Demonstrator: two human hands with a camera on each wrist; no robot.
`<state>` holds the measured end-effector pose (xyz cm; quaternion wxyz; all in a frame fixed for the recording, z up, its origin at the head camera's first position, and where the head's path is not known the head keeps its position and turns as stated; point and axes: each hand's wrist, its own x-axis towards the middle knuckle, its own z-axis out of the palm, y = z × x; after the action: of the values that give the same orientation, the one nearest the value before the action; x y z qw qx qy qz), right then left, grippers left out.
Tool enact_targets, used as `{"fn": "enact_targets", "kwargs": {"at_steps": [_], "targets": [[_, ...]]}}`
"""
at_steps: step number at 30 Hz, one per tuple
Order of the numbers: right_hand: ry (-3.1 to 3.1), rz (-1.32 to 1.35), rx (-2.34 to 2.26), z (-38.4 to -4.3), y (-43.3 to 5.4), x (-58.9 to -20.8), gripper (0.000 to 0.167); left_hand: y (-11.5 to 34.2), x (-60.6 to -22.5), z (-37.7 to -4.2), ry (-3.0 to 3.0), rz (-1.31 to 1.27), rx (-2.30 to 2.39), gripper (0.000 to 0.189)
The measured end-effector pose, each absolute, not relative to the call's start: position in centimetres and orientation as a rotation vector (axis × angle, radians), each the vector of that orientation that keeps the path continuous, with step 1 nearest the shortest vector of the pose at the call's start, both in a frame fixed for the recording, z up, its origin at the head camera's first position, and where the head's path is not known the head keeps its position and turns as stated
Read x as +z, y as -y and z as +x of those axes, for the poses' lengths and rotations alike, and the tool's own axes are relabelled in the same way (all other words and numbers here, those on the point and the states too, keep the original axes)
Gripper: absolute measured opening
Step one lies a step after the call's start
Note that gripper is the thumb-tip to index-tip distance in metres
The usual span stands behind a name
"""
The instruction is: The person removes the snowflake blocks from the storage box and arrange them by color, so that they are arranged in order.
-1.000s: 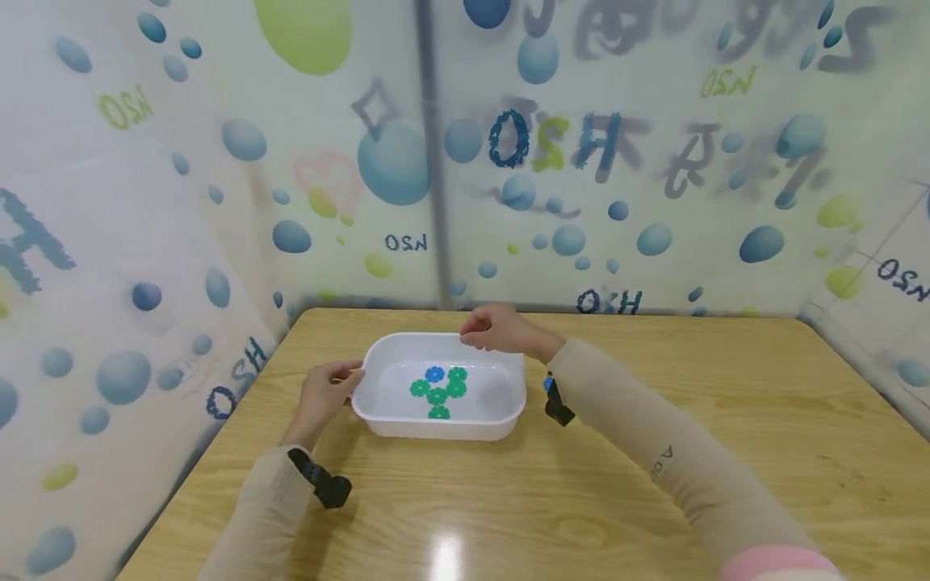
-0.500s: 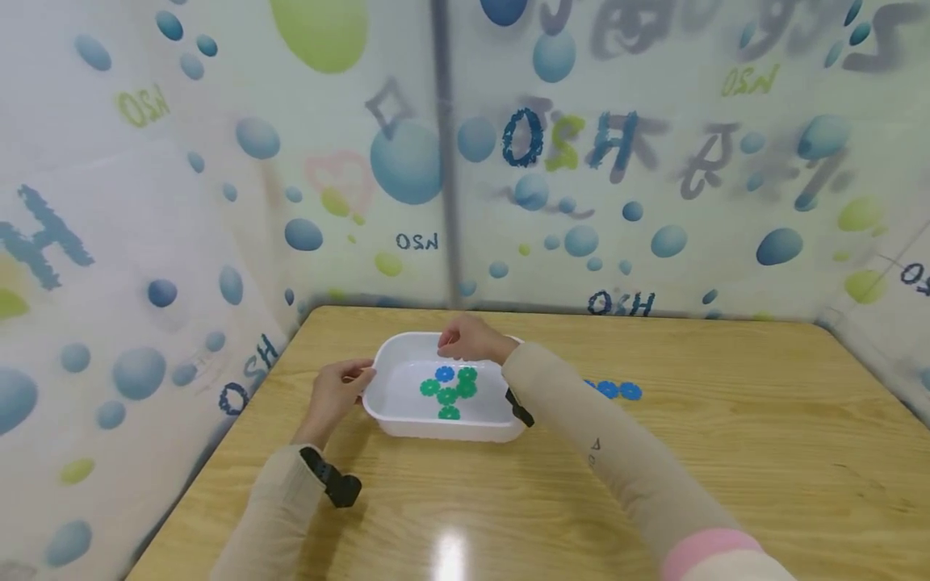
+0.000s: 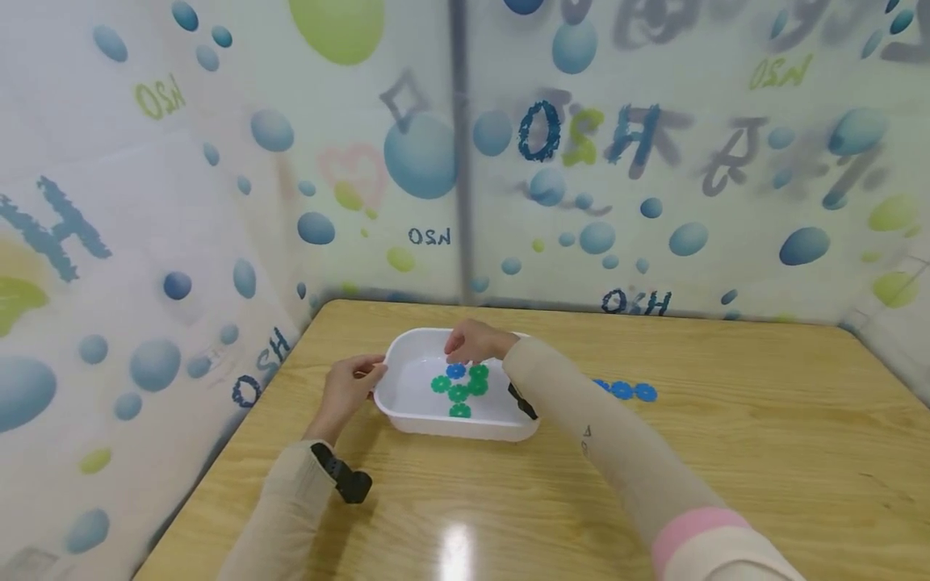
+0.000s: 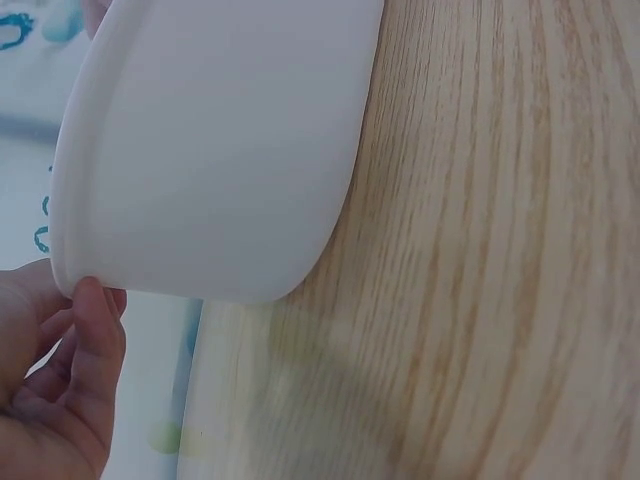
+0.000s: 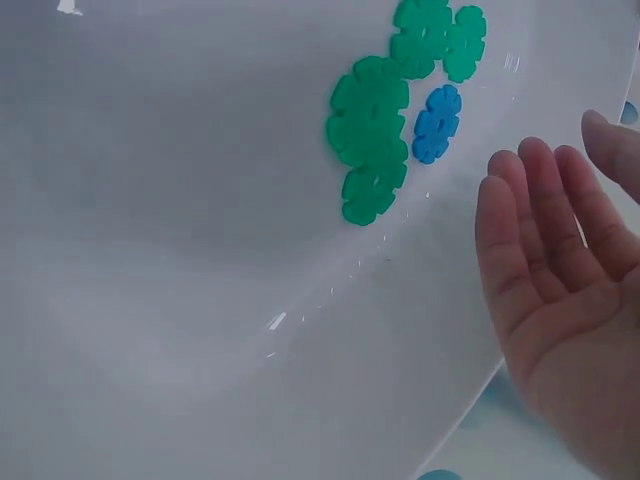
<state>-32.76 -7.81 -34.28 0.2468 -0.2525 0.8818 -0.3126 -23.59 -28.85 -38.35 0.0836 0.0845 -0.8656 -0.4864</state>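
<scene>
My left hand (image 3: 347, 393) pinches the left rim of a white plastic basin (image 3: 458, 425); the left wrist view has the thumb and fingers (image 4: 93, 340) on either side of that rim. Over the back part of the basin is my right hand (image 3: 475, 342), its fingers loosely bent and nothing between them in the right wrist view. Just beyond its fingertips, a blue flower-shaped plastic disc (image 5: 437, 124) lies on the basin floor. Several green discs of the same kind (image 5: 368, 110) lie beside it, some touching or overlapping.
On the wooden table (image 3: 567, 500), right of the basin, a row of blue discs (image 3: 622, 390) lies partly hidden by my right sleeve. A patterned curtain wall (image 3: 654, 161) rises behind the table's back edge.
My right hand has moved left from the basin's back rim, then lowered towards the blue disc. The blue row on the table has come out from behind the sleeve. My left hand keeps its hold.
</scene>
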Motion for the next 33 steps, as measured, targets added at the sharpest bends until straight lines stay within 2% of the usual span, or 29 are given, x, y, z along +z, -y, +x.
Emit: {"fn": "enact_targets", "kwargs": {"at_steps": [16,33], "targets": [[-2.357,-0.794,-0.670,-33.8,8.4,-36.2,0.028,28.8,-38.3,-23.6,2.603,0.280,-1.438,0.029],[-2.377,-0.805,-0.605,-34.0,8.4,-37.1,0.027,28.8,-38.1,-23.6,2.610,0.292,-1.448,0.030]]}}
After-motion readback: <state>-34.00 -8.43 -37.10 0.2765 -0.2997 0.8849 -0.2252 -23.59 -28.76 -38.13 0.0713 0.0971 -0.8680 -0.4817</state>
